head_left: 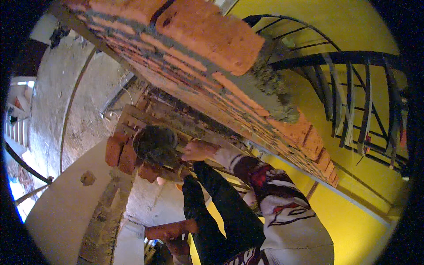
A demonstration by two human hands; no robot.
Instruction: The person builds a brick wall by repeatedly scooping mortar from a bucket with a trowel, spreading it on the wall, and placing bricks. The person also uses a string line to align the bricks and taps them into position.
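My left hand (pixel 179 247), low in the view, is closed around a red brick (pixel 170 229) and holds it level beside my legs. At the rim of a round bucket (pixel 138 152) my right hand (pixel 199 150) is closed, reaching forward. What it grips is hard to make out against the dark grey mortar (pixel 157 141) in the bucket. Above and to the right runs a brick wall (pixel 190 66) with grey joints. Fresh mortar (pixel 276 95) lies in a lump on its top course, against the end of an upper brick (pixel 212 37).
Several loose red bricks (pixel 115 150) sit around the bucket. A plastered wall edge (pixel 101 216) rises at lower left. Dark metal racks or ladder-like frames (pixel 353 97) stand by the yellow wall (pixel 353 212) at right. A long bar (pixel 118 95) lies on the dusty floor (pixel 95 84).
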